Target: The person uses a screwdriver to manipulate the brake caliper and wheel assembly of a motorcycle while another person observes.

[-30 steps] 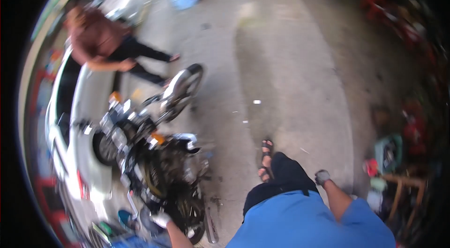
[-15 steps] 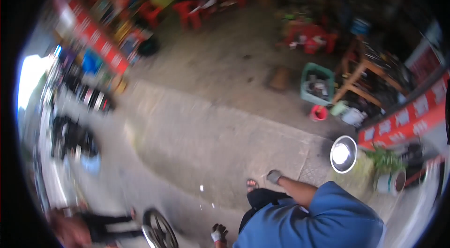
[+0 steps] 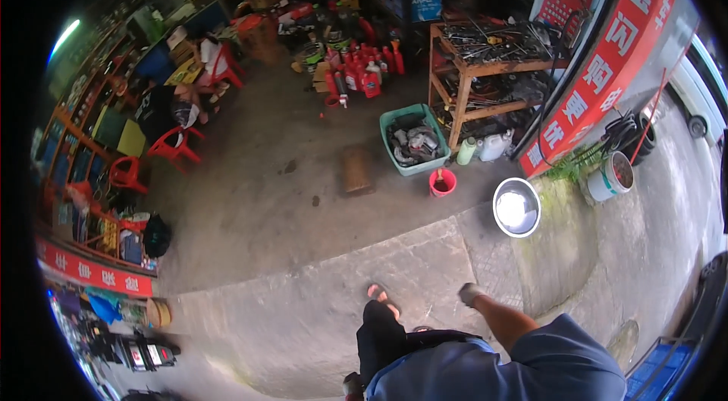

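Note:
My right hand (image 3: 470,294), in a grey glove, hangs low over the pale concrete at the end of a bare forearm. No object shows in it, but its fingers are too small to read. Close to the lower edge is my left hand (image 3: 353,384), gloved too and beside my dark trouser leg; its fingers are unclear. Nearest the right hand stands a shiny metal basin (image 3: 516,208) on the ground, apart from it. Beyond the basin are a small red bucket (image 3: 442,182) and a green plastic tub (image 3: 415,140) with dark and grey scrap in it.
A wooden tool rack (image 3: 485,67) loaded with tools stands past the tub. Several red bottles (image 3: 364,71) cluster farther back. People sit on red stools (image 3: 176,147) at the left. A flat brown board (image 3: 355,170) lies on the floor; a white bucket (image 3: 610,177) stands right.
My view has swung left to right and sharpened, showing more of the workshop. The motorbikes and the person at lower left have mostly slid out of view. My feet have shifted in a step.

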`<move>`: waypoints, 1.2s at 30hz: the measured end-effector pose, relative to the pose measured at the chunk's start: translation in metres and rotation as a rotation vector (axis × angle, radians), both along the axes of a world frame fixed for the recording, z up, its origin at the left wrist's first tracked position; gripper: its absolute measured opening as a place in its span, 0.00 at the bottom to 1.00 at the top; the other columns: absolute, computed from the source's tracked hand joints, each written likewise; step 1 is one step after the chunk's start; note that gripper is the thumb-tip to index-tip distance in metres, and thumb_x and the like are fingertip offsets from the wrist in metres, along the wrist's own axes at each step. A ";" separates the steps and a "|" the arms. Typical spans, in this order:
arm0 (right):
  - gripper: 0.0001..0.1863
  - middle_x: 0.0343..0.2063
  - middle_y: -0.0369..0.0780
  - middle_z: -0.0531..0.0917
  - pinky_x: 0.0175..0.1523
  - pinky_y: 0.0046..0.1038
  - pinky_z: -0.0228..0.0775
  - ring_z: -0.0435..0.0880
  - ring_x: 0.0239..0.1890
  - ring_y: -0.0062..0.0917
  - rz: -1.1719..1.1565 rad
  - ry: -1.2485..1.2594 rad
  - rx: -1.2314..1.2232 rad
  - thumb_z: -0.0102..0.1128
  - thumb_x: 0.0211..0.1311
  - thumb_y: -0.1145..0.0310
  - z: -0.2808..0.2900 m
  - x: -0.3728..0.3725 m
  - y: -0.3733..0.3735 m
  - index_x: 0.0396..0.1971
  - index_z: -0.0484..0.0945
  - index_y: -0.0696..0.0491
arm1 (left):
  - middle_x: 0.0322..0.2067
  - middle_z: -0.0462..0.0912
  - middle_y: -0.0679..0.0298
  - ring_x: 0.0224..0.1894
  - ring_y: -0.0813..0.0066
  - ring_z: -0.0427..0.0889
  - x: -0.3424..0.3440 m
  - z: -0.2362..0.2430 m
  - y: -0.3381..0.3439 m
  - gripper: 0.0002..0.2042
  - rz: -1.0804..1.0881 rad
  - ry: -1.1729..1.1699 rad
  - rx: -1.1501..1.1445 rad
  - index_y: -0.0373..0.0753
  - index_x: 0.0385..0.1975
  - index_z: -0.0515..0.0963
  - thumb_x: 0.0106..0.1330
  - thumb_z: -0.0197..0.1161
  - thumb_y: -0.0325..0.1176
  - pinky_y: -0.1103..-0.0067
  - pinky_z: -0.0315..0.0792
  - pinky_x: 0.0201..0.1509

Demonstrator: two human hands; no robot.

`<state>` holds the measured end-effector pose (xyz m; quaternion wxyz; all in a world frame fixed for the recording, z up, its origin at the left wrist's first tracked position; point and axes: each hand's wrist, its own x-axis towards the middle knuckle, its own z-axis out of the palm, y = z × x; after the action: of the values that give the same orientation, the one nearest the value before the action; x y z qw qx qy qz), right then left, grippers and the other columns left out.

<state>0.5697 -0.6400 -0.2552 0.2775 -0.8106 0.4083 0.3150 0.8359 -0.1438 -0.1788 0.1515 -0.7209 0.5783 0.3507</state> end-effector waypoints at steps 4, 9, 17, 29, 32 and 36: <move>0.12 0.26 0.42 0.85 0.30 0.34 0.73 0.83 0.26 0.28 -0.044 0.186 0.218 0.51 0.59 0.66 0.023 -0.048 -0.039 0.30 0.84 0.52 | 0.36 0.83 0.64 0.36 0.66 0.82 0.076 -0.012 -0.058 0.10 0.150 0.151 0.104 0.51 0.33 0.83 0.56 0.61 0.46 0.65 0.75 0.35; 0.12 0.26 0.39 0.84 0.26 0.33 0.70 0.82 0.24 0.26 -0.105 -0.043 0.192 0.49 0.64 0.65 0.091 -0.004 -0.090 0.30 0.82 0.52 | 0.31 0.84 0.69 0.36 0.65 0.81 0.220 0.003 -0.136 0.12 0.003 -0.012 -0.080 0.51 0.24 0.83 0.40 0.74 0.46 0.68 0.76 0.39; 0.12 0.23 0.36 0.77 0.19 0.26 0.65 0.73 0.15 0.24 -1.370 -0.996 0.275 0.53 0.61 0.65 0.260 0.146 -0.344 0.42 0.75 0.52 | 0.32 0.79 0.68 0.30 0.74 0.77 0.370 0.103 -0.369 0.10 1.569 0.649 -0.492 0.48 0.45 0.73 0.65 0.60 0.34 0.74 0.70 0.29; 0.35 0.60 0.52 0.71 0.55 0.35 0.70 0.77 0.55 0.41 -0.926 -0.802 -0.336 0.51 0.65 0.57 0.371 0.230 -0.739 0.70 0.52 0.46 | 0.40 0.83 0.59 0.38 0.61 0.84 0.233 0.110 -0.420 0.18 1.095 0.727 -0.311 0.42 0.52 0.73 0.63 0.61 0.37 0.63 0.78 0.35; 0.26 0.47 0.51 0.80 0.49 0.35 0.72 0.79 0.48 0.45 -0.770 -0.546 -0.529 0.53 0.64 0.55 0.363 0.231 -0.776 0.61 0.67 0.45 | 0.38 0.82 0.68 0.41 0.74 0.82 0.213 0.125 -0.426 0.22 0.990 0.527 -0.085 0.44 0.45 0.77 0.47 0.69 0.32 0.75 0.80 0.38; 0.23 0.45 0.49 0.81 0.49 0.38 0.72 0.80 0.48 0.44 -0.977 -0.746 -0.562 0.52 0.64 0.53 0.350 0.222 -0.785 0.57 0.71 0.45 | 0.40 0.83 0.69 0.40 0.74 0.83 0.203 0.165 -0.495 0.26 1.416 0.618 0.053 0.41 0.52 0.72 0.49 0.67 0.31 0.74 0.79 0.38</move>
<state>0.7916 -1.4246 0.0947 0.2889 -0.6288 0.6711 -0.2660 1.0386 -0.6389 -0.0141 -0.2601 -0.7845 -0.0133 0.5628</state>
